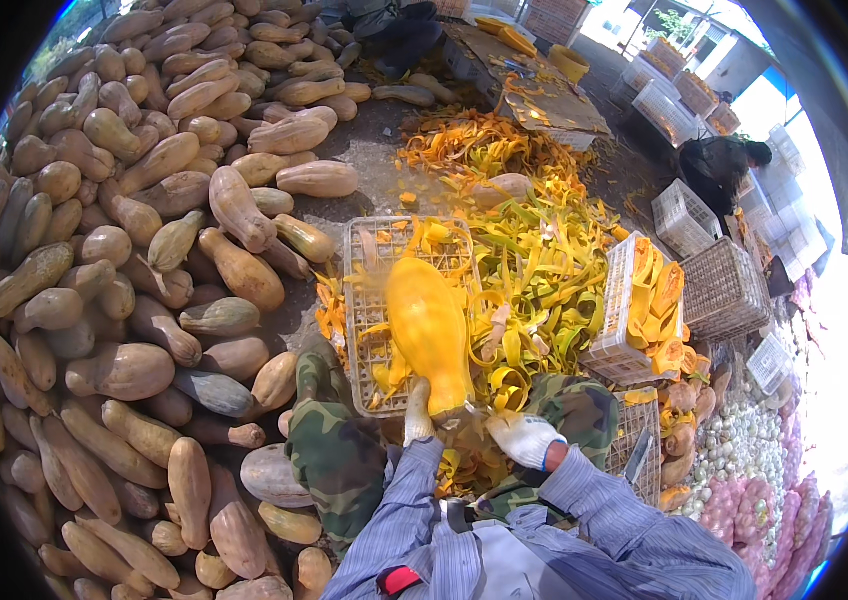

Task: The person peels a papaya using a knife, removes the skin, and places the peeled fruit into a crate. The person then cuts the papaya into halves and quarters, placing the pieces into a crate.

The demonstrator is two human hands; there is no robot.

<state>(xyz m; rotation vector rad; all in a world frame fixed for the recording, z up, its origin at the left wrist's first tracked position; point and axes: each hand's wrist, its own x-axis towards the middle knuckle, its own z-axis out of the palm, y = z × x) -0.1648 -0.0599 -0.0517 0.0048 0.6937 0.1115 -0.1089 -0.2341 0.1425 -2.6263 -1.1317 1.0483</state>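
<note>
A large peeled squash [428,330], bright yellow-orange, rests over an upturned-looking white plastic crate [355,352] between my knees. My left hand [419,412], in a pale glove, grips its near, narrower end from the left side. In my right hand [525,436], white-gloved, is a small tool with a metal end [473,409], probably a peeler. Its tip is close to the near end of the squash, where a patch of brownish skin remains; contact cannot be told. Strips of peel [386,371] lie on the crate's grid.
Unpeeled squashes [120,371] are heaped at left. Yellow-green peelings [536,300] cover the ground ahead. At right, a white crate [611,330] holds cut squash [656,292]; a knife [638,454] lies on another crate [626,427]. Two other people [716,169] work farther off.
</note>
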